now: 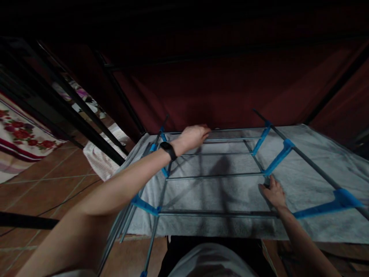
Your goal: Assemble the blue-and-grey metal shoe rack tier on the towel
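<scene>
A frame of grey metal tubes (213, 177) joined by blue plastic brackets (279, 157) lies on a grey cloth-covered surface (196, 200). My left hand (196, 135), with a black watch on the wrist, reaches across to the far crossbars. Its fingers are closed over a crossbar (230, 139), though their tips are partly hidden. My right hand (275, 194) is at the right inner side tube (253, 156), just below a bracket. Thumb and fingers lie on either side of that tube, and the palm hides part of it.
Loose metal tubes (127, 219) lie along the left edge of the covered surface. Dark posts (86, 129) stand at the left, and a dark red fabric panel (219, 88) closes off the back. Flowered cloth (20, 134) hangs over the tiled floor (52, 192).
</scene>
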The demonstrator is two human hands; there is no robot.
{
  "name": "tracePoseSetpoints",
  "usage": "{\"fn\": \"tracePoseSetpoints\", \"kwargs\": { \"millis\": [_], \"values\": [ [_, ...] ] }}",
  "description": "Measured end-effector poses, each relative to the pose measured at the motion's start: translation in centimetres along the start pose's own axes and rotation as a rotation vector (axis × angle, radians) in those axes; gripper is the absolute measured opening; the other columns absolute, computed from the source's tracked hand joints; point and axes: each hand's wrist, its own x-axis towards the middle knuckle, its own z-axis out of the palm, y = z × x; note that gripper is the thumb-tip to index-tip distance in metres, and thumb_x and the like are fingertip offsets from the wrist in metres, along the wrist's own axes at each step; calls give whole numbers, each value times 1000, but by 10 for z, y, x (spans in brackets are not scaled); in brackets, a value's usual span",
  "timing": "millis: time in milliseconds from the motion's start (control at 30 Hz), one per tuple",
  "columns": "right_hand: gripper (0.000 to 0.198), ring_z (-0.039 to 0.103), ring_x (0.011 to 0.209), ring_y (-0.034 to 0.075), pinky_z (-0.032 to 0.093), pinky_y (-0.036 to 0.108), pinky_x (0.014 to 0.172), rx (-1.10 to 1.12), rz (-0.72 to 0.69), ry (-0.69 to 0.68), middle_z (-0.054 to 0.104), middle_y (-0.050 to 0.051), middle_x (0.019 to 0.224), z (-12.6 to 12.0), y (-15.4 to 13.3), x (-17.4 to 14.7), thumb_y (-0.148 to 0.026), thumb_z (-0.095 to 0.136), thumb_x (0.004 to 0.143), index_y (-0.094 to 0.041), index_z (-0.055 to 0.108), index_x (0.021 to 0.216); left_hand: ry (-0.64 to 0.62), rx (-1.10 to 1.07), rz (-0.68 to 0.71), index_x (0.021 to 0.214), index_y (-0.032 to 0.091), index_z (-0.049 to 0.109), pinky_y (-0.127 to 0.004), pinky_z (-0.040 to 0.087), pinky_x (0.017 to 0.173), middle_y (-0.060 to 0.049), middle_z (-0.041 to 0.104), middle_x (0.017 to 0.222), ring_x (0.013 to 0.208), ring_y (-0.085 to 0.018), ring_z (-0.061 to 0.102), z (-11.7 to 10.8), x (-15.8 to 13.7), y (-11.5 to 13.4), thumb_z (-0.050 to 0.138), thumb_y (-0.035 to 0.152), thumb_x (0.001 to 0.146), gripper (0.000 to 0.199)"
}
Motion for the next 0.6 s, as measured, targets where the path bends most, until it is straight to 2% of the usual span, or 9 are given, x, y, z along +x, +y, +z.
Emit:
{"fn": "tracePoseSetpoints", "kwargs": {
  "millis": [67,133,200,267,300,367,467,533,600],
  "values": [
    [74,50,122,39,41,56,98,39,-8,63,54,21,128,1,1,-2,-43,44,83,-14,31,149,89,49,-42,122,24,64,-28,50,86,-3,66,120,101,-18,64,-31,-30,-13,41,31,98,34],
    [67,52,119,38,42,54,96,93,-23,164,57,22,123,2,-1,-5,-37,45,83,-13,38,145,195,104,-134,115,24,68,-30,49,87,-2,68,112,102,-19,64,-54,-67,-31,39,36,98,35],
    [60,52,117,37,42,54,97,148,-69,276,57,23,120,2,-8,-10,-33,44,83,-12,46,139,315,139,-273,107,21,70,-33,48,91,-3,69,103,101,-20,63,-65,-107,-54,39,39,98,37],
    [53,50,120,36,40,54,100,209,-179,354,56,22,122,4,-24,-18,-32,44,83,-14,51,132,482,115,-453,106,18,70,-35,47,94,-3,69,103,102,-19,61,-59,-146,-84,42,40,96,37],
    [51,49,122,35,40,54,102,245,-255,365,55,21,125,5,-36,-24,-31,43,83,-15,52,130,555,51,-553,105,18,69,-34,48,93,-1,69,102,99,-17,61,-50,-165,-100,44,40,95,35],
    [47,47,124,31,40,51,104,322,-423,320,54,17,127,11,-66,-39,-28,43,84,-20,53,129,615,-210,-750,106,16,68,-28,50,83,0,69,97,86,-13,60,-19,-200,-130,48,37,92,32],
    [48,48,123,27,43,49,103,406,-660,155,53,13,129,25,-121,-68,-21,43,84,-21,52,131,506,-632,-1062,103,11,65,-24,48,65,-1,67,81,72,-13,57,44,-241,-157,57,33,82,31],
    [47,48,123,26,44,48,102,386,-753,50,53,12,131,37,-158,-88,-16,43,85,-21,53,131,333,-784,-1091,101,10,64,-27,49,65,-3,67,78,71,-16,59,85,-256,-157,60,31,76,32],
    [47,48,123,26,43,47,102,328,-825,-37,53,12,133,48,-192,-106,-12,44,86,-21,54,131,232,-828,-996,101,12,66,-31,51,69,-5,70,82,76,-19,62,120,-261,-148,62,30,72,35]
  ]
}}
